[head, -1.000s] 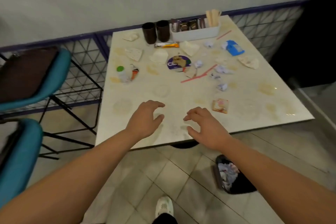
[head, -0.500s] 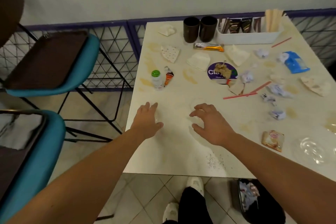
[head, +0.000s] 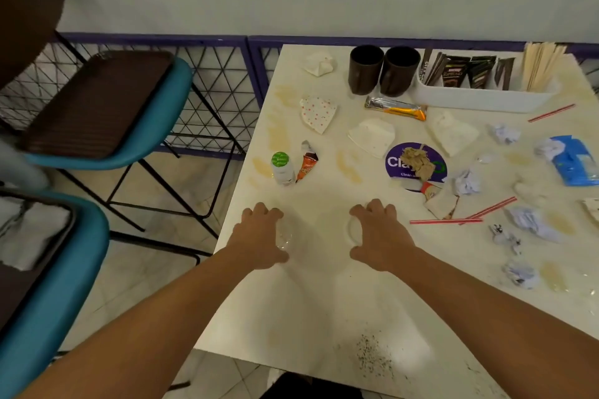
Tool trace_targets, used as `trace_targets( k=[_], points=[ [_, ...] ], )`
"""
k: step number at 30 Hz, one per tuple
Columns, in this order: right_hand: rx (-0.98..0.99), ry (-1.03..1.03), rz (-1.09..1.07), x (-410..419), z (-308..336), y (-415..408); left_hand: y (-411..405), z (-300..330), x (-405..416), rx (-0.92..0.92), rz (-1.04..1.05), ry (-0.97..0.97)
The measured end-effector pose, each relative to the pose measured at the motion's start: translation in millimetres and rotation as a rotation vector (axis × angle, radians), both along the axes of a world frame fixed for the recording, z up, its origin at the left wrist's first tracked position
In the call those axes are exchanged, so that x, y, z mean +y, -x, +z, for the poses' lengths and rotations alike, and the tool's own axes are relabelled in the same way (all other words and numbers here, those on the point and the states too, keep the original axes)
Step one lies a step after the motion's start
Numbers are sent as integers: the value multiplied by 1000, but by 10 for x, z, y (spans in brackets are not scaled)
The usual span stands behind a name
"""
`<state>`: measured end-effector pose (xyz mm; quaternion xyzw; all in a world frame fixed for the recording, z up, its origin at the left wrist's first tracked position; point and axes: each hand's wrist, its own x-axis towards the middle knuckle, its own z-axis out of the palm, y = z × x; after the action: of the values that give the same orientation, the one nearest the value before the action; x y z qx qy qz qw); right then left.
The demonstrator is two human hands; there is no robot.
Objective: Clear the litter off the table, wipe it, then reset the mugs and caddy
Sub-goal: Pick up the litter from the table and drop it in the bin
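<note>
Risk first: the two clear plastic lids are thin and near-invisible on the table (head: 324, 317), so a grip could be missed or a lid crushed; loose crumbs (head: 372, 355) near the front edge could be swept to the floor by a forearm.

The left hand (head: 259, 235) is curled, fingers bent over a clear plastic lid (head: 284, 235) near the left edge; contact looks likely, but a closed grasp cannot be told. The right hand (head: 379, 233) is half-open, fingers arched around a second clear lid (head: 353, 230); same doubt.

Litter is not yet cleared: straws (head: 445, 221), crumpled paper (head: 466, 182), small bottle (head: 282, 168), blue packet (head: 573, 160). Mugs (head: 382, 70) and caddy (head: 483, 97) are seen at the far edge, just beside each other.
</note>
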<state>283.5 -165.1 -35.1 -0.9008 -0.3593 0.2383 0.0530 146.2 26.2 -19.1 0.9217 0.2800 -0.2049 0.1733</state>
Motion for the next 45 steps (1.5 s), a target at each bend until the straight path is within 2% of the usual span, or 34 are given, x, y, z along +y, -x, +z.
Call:
trace_targets(
  k=[4,11,16,19,24,28,31,37,40,45],
  points=[
    [-15,-7,9,-1,-11,-47,-209,88,-93,-82,-77,65],
    [88,-204,-205,-384,100,62,-684,226,-435,-159,-306,156],
    [-63,-319,-406,-992,222,439,-830,311,-922,-190,-443,227],
    [-130,-386,-579,-1454,278,792,-813,352,-1404,-231,-606,222],
    [-186,-468,-801,-2321,260,1386,-624,349,-2416,-330,-819,381],
    [-214,-434,-895,-3114,176,1832,-346,305,-3295,-395,-904,506],
    [-187,-387,-926,-3664,8,2102,-37,209,-3943,-441,-887,623],
    [55,-236,-864,-4735,-672,2497,590,-652,-4925,-342,-626,745],
    [119,-175,-863,-5108,-1118,2587,693,-1292,-5062,-283,-589,635],
    [149,-210,-909,-5271,-2027,2552,625,-2388,-5101,-130,-607,509]
  ],
)
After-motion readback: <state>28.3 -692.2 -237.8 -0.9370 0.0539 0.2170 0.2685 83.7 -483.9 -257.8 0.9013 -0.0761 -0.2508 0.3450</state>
